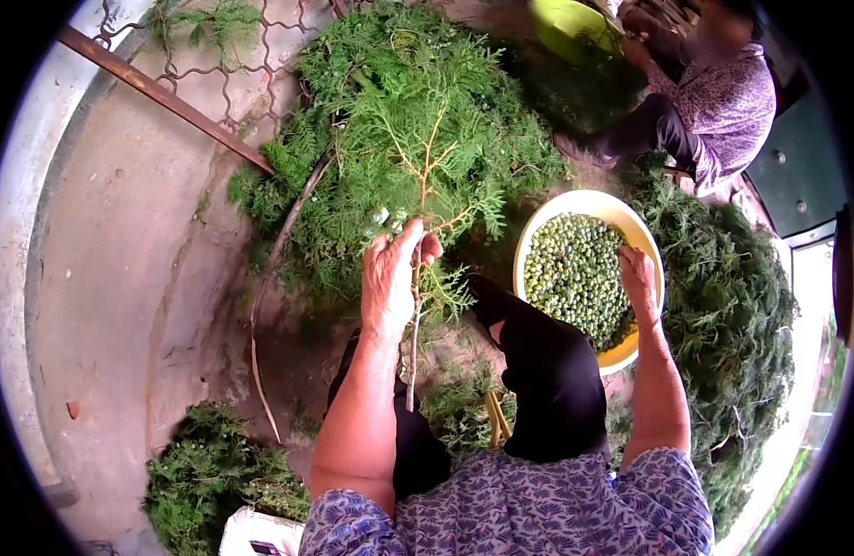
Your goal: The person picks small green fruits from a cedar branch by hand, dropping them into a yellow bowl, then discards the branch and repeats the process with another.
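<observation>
My left hand point(387, 283) is closed around the stem of a leafy evergreen branch point(425, 171), whose feathery sprays point away from me. A few pale green cones point(383, 215) show just beyond the fingertips. Over the right side of a yellow basin point(529, 236) is my right hand point(638, 275), its fingers curled together; what they hold, if anything, is hidden. Many small round green cones point(575, 269) fill the basin, which stands beside my right knee.
A large heap of evergreen branches point(353, 83) lies ahead, with another pile point(723, 306) at right and a smaller one point(214, 463) at lower left. Another person point(723, 111) sits at upper right near a yellow-green basin point(575, 28). A metal bar point(168, 100) crosses the upper left.
</observation>
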Motion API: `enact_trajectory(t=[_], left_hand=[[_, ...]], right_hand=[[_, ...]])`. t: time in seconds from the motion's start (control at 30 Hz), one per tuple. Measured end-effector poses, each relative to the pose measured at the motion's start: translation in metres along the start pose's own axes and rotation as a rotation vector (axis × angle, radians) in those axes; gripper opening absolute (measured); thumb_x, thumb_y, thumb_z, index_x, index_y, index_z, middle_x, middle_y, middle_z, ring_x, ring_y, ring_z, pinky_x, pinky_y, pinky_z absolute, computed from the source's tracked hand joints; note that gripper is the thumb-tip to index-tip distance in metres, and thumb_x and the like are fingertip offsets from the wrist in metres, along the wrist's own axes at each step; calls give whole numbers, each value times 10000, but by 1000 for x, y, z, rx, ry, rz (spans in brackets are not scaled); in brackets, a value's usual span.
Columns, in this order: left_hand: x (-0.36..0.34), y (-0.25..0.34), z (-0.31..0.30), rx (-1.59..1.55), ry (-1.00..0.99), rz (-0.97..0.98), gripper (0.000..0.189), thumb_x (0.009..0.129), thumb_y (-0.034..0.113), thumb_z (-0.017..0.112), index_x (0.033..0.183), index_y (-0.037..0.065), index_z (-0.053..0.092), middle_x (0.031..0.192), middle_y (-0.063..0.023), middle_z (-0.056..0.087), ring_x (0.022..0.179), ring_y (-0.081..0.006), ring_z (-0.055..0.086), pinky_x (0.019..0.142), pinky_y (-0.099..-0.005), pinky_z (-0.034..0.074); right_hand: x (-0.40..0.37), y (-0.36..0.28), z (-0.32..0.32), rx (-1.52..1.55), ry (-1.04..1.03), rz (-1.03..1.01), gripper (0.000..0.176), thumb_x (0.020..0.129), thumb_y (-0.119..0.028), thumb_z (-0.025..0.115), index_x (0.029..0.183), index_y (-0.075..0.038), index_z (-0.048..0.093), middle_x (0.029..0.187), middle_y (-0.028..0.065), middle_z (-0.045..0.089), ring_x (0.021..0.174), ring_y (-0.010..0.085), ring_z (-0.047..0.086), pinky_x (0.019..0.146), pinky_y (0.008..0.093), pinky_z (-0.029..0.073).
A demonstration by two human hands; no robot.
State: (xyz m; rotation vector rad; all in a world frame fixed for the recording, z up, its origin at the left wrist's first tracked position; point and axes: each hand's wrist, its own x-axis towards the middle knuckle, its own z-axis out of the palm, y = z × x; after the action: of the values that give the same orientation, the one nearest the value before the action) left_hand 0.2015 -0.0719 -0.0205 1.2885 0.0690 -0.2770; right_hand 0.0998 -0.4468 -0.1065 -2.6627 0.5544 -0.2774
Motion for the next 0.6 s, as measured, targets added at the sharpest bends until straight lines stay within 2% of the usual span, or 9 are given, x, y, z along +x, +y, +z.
enact_trajectory(t=[0.03, 0.07, 0.1, 0.2, 0.27, 0.4, 0.47, 0.5, 0.6], left_hand=[[1, -3, 0, -1, -2, 0, 339, 856, 313, 560, 776, -12, 617, 707, -78, 629, 650, -123, 539, 664, -262, 420], [2, -4, 0, -9, 16, -3, 316, 855, 297, 575, 796, -10, 620, 718, -83, 636, 644, -120, 545, 652, -254, 424], [3, -4, 0, -17, 36, -6, 294, 854, 282, 590, 815, -8, 623, 728, -89, 643, 639, -116, 551, 640, -246, 428], [3, -4, 1, 3, 15, -10, 261, 854, 251, 601, 833, -8, 624, 734, -87, 648, 627, -113, 562, 611, -241, 432], [3, -4, 3, 34, 18, -19, 220, 854, 220, 604, 856, 1, 626, 718, -78, 645, 624, -109, 569, 594, -235, 435], [1, -7, 8, -62, 26, 86, 134, 849, 152, 605, 887, 25, 623, 768, -67, 638, 587, -101, 556, 495, -220, 443], [6, -25, -3, 11, 45, 193, 112, 845, 107, 595, 902, 13, 613, 765, -52, 622, 584, -96, 554, 456, -215, 450], [7, -21, -5, 26, -71, 249, 110, 835, 86, 600, 903, 1, 611, 741, -44, 606, 591, -97, 559, 452, -220, 463], [1, -9, -3, 162, 31, 122, 86, 832, 84, 593, 893, 24, 587, 775, -37, 623, 524, -85, 529, 446, -216, 419]], right_hand=[[4, -14, -1, -34, -39, 41, 177, 816, -126, 532, 914, -35, 649, 859, 169, 634, 793, 330, 608, 734, 394, 469], [6, -15, 7, -4, 69, -115, 160, 805, -106, 553, 907, -33, 652, 840, 162, 639, 741, 311, 621, 697, 373, 483], [8, -37, 2, 108, 53, -126, 160, 801, -100, 562, 913, -28, 649, 829, 152, 642, 731, 281, 624, 689, 353, 485], [6, -155, -31, 476, -72, -52, 158, 787, -60, 590, 929, -13, 643, 835, 120, 648, 720, 197, 619, 678, 292, 487], [-3, -217, -43, 792, -195, -152, 174, 805, -56, 594, 970, -19, 637, 855, 79, 653, 742, 126, 603, 648, 244, 471], [0, -279, -22, 773, -102, -664, 259, 709, -2, 653, 966, -6, 624, 928, 107, 619, 807, 203, 609, 695, 292, 491], [3, -292, -11, 738, -239, -620, 304, 675, 14, 662, 975, -4, 616, 882, 117, 608, 842, 239, 601, 747, 324, 484], [1, -297, -10, 765, -321, -496, 309, 677, 18, 665, 981, -7, 619, 855, 118, 598, 824, 234, 595, 753, 318, 474], [5, -292, 3, 768, -355, -433, 294, 681, 12, 674, 970, -10, 628, 863, 115, 592, 807, 213, 587, 740, 296, 468]])
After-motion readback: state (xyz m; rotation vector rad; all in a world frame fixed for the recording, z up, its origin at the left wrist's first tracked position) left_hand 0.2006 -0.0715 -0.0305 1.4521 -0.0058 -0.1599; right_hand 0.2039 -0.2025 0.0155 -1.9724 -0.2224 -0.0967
